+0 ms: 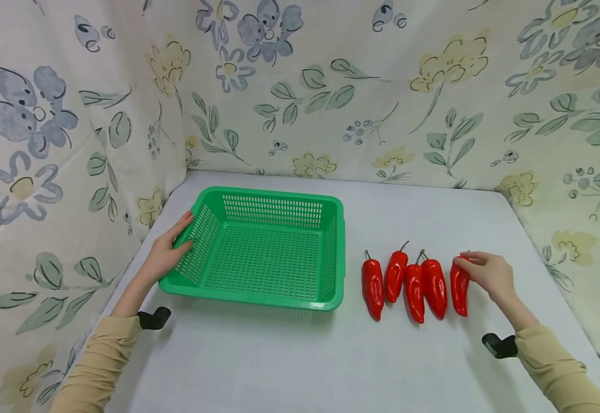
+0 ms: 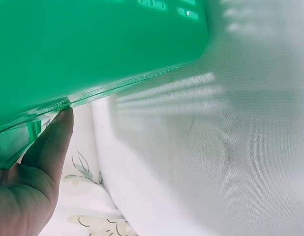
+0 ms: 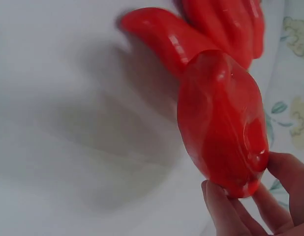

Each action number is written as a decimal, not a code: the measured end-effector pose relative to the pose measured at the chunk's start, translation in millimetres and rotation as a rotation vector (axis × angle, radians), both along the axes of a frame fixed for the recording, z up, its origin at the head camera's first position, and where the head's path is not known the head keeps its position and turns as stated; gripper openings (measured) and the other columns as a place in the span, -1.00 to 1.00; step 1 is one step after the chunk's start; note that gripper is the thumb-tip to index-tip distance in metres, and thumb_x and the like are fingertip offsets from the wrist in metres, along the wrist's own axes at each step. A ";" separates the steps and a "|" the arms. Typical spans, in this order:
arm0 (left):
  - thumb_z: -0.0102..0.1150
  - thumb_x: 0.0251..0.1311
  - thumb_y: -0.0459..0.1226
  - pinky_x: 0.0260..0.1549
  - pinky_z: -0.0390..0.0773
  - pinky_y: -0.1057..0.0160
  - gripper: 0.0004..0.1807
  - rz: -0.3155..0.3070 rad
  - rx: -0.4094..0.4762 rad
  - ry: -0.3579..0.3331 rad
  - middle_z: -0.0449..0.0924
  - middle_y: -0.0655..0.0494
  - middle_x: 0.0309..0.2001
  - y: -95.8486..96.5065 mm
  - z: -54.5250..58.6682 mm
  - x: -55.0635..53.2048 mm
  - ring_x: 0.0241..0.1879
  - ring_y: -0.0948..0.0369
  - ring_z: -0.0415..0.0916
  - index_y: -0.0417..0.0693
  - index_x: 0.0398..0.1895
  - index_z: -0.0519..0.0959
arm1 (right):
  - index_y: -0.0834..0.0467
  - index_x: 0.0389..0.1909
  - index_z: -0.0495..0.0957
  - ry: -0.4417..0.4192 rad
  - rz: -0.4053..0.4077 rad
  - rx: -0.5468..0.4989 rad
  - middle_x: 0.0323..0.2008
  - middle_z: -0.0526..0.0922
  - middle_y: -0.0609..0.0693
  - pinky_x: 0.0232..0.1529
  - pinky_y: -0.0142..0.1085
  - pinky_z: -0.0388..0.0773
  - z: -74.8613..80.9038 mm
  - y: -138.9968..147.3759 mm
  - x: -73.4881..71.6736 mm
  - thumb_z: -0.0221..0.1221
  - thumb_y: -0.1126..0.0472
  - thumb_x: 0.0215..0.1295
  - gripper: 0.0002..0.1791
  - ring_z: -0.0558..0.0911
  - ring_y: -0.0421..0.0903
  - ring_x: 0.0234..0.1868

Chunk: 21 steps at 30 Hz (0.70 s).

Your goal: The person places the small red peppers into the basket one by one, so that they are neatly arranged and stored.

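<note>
A green plastic basket (image 1: 279, 304) with slotted walls stands on the left half of the table. My left hand (image 1: 164, 252) grips its left rim; the left wrist view shows a digit (image 2: 58, 140) against the edge of the green basket wall (image 2: 103, 44). At the right, my right hand (image 1: 492, 274) pinches the stem end of a red chili pepper (image 1: 459, 292). That pepper (image 3: 223, 123) fills the middle of the right wrist view, fingers and thumb around its near end. Several more red peppers (image 1: 435, 287) lie side by side between it and the basket.
A white cloth covers the table (image 1: 300, 367). Flower-printed fabric (image 1: 305, 86) hangs behind it and along both sides. A dark device (image 1: 154, 318) is strapped at the left wrist, another (image 1: 500, 346) at the right.
</note>
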<state>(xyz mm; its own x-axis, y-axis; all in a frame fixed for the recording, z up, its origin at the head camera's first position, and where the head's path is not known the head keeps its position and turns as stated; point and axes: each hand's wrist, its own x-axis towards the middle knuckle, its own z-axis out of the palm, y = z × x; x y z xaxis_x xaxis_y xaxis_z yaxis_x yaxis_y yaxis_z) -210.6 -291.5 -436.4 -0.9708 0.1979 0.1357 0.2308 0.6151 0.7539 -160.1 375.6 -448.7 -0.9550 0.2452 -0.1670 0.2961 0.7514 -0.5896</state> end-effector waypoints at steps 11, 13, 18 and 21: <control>0.01 0.29 -0.40 0.28 0.05 -0.32 -0.33 -0.008 -0.009 0.007 -0.06 -0.03 0.51 0.4 4.6 3.7 0.47 -0.16 -0.11 -0.09 0.46 0.10 | 0.31 0.22 0.41 0.078 0.080 -0.184 0.03 0.56 0.35 -0.19 -0.18 0.67 38.8 -52.4 -12.2 0.12 -0.14 0.28 -0.32 0.68 0.03 -0.21; 0.01 0.29 -0.41 0.27 0.05 -0.33 -0.33 -0.006 -0.012 0.007 -0.07 -0.03 0.51 0.1 4.3 3.6 0.47 -0.16 -0.12 -0.10 0.46 0.10 | 0.31 0.22 0.40 0.086 0.104 -0.202 0.06 0.55 0.34 -0.15 -0.19 0.66 56.6 -79.4 -9.1 0.09 -0.10 0.32 -0.36 0.67 0.06 -0.16; 0.00 0.29 -0.42 0.28 0.04 -0.33 -0.33 -0.007 -0.015 0.009 -0.07 -0.06 0.51 0.3 2.9 3.2 0.47 -0.18 -0.12 -0.14 0.46 0.09 | 0.27 0.27 0.36 0.069 0.162 -0.274 0.13 0.51 0.32 -0.13 -0.29 0.65 84.7 -133.4 -12.1 0.06 -0.06 0.36 -0.39 0.61 0.09 -0.03; 0.00 0.29 -0.42 0.28 0.04 -0.33 -0.33 -0.009 -0.012 0.009 -0.07 -0.07 0.51 1.5 3.0 3.3 0.47 -0.17 -0.13 -0.14 0.46 0.09 | 0.23 0.27 0.36 0.063 0.182 -0.354 0.12 0.53 0.27 -0.12 -0.33 0.64 92.0 -157.4 -19.8 0.08 -0.04 0.35 -0.41 0.61 0.04 -0.02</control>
